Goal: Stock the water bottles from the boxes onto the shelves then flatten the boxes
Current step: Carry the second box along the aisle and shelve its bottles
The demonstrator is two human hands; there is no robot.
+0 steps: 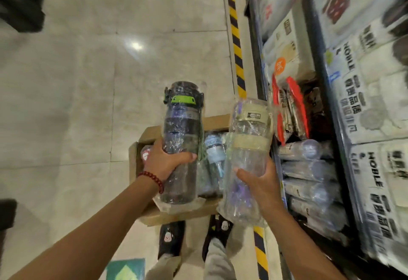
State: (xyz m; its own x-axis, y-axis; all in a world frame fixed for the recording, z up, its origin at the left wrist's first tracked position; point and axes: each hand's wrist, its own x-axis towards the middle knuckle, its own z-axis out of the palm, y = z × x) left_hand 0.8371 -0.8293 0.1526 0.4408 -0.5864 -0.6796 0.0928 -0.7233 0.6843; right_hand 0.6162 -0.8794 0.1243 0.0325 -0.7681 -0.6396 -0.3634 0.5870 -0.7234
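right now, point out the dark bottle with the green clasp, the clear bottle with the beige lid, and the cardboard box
dark bottle with the green clasp (182, 129): head view, mid body
clear bottle with the beige lid (249, 147): head view, beige band
cardboard box (152, 133): head view, far flap

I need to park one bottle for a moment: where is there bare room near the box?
Bare floor lies left of the cardboard box and beyond it, up to the striped tape. The box holds more bottles, and the shelf on the right is packed with lying bottles and packets.

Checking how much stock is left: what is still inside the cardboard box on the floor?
The cardboard box still holds wrapped bottles, including a light-blue-capped bottle. The two held bottles and the left hand cover much of it, so no count.
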